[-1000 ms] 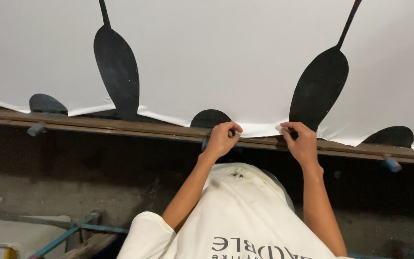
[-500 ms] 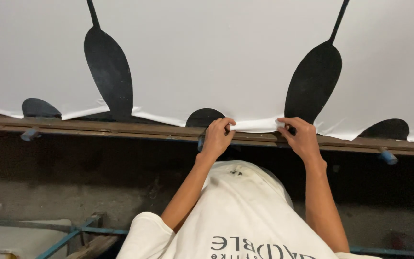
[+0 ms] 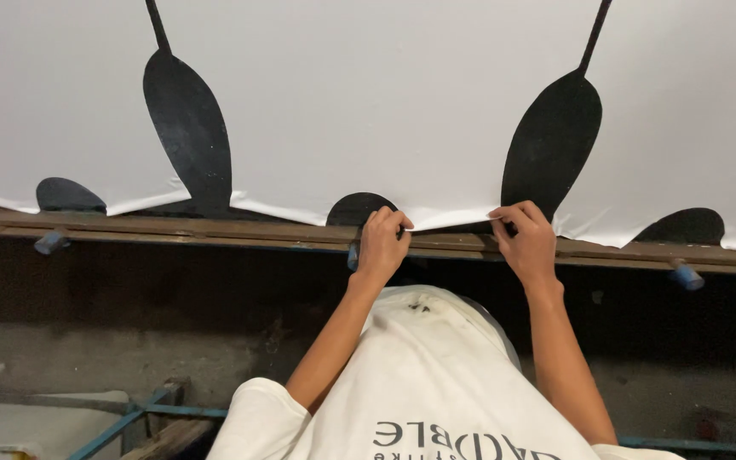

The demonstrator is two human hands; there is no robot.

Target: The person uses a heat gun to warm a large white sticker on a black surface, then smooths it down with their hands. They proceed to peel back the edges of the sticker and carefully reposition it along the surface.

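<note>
Here both hands pinch the white fabric's (image 3: 368, 94) near edge at centre frame, left hand (image 3: 382, 244) and right hand (image 3: 527, 241) apart, apparently keeping it taut along the wooden desk rail (image 3: 215, 232).

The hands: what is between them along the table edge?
In the head view, the lifted edge of the white cloth spans from the left hand to the right hand, above the wooden rail. Nothing else lies there.

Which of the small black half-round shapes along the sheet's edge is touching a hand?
The middle half-round: the left hand pinches the sheet's edge right beside it; the other two sit far off.
</note>
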